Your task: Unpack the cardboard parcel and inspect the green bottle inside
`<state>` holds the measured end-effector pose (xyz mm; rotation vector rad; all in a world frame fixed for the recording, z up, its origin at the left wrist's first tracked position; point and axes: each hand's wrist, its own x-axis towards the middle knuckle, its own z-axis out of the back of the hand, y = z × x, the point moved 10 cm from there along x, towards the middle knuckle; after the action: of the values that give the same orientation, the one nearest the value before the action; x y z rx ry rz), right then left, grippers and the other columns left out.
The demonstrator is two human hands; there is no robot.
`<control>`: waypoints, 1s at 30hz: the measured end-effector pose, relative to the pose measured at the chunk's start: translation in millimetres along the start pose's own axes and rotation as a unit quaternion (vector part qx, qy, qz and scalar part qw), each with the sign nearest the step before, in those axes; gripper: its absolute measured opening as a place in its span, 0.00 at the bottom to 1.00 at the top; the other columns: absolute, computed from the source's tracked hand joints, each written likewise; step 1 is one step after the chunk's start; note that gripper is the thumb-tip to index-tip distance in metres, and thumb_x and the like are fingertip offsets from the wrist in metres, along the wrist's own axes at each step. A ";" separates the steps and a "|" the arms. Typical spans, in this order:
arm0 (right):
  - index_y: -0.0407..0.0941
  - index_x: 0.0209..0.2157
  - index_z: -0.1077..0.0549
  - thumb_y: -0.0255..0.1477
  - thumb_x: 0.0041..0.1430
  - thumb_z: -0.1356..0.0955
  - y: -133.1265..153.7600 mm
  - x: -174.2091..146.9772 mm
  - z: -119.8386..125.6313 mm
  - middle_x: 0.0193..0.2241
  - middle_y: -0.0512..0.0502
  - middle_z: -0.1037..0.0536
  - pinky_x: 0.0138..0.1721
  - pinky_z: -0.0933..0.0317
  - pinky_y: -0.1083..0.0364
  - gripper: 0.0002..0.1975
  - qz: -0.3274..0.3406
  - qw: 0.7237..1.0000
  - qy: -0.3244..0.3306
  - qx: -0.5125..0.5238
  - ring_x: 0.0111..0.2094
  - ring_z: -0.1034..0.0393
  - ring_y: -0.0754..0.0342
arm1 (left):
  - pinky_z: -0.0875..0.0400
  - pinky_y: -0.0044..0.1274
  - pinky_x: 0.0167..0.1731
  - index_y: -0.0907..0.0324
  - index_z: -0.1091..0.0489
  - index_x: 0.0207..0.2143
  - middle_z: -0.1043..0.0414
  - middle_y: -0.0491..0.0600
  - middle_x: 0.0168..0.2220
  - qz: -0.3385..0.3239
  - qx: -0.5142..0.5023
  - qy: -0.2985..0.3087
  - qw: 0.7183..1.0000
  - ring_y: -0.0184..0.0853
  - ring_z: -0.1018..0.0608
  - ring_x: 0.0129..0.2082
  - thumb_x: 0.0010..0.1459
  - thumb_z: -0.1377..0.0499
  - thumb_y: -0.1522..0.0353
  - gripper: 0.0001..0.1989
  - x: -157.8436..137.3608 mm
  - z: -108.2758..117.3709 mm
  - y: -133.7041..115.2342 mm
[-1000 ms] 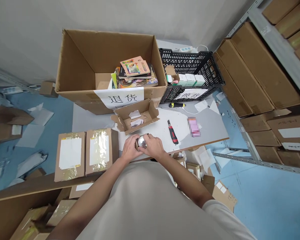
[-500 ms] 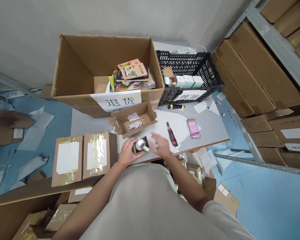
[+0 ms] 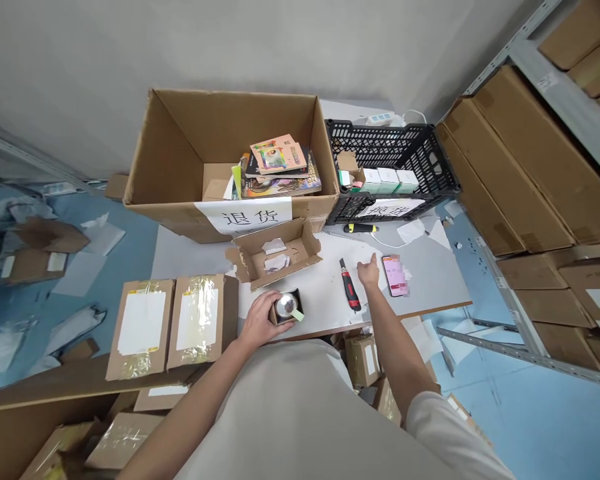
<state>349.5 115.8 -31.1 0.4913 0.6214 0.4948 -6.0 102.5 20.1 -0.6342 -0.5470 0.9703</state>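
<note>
My left hand [image 3: 261,321] grips a small cardboard box [image 3: 275,316] from its left side, near the table's front edge. Inside sits a shiny silver round object [image 3: 285,305] of a kind I cannot make out, with a pale green tag [image 3: 297,315] hanging over the edge. Beyond it lies an opened cardboard box [image 3: 300,250] with scraps of white paper. My right hand [image 3: 369,272] is over the table between a red-and-black utility knife [image 3: 350,287] and a phone [image 3: 394,275] with a pink screen. Its fingers look apart, and nothing shows in them.
Behind stand a large carton [image 3: 175,217] holding books [image 3: 280,163] and a black plastic crate [image 3: 400,137] with small white boxes. A yellow-and-black tool [image 3: 360,228] lies before the crate. Two taped parcels [image 3: 195,320] stand at left. Shelving [image 3: 530,57] with cartons lines the right.
My right hand has gone from beside the small box to the right, past the utility knife toward the phone. My left hand keeps its grip. The whole view has shifted slightly.
</note>
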 end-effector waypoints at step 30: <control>0.44 0.42 0.36 0.31 0.51 0.32 120.6 -234.7 -119.5 0.35 0.40 0.24 0.39 0.42 0.50 0.16 0.419 0.802 0.146 -0.401 0.39 0.30 0.46 | 0.33 0.38 0.49 0.61 0.45 0.53 0.32 0.58 0.48 0.058 0.016 0.052 0.997 0.48 0.28 0.48 0.40 0.40 0.67 0.35 3.1 -16.4 15.8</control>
<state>71.9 109.4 51.4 -0.1741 0.3956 1.6241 -2.5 107.8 -2.0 -0.6891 -0.4050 1.0472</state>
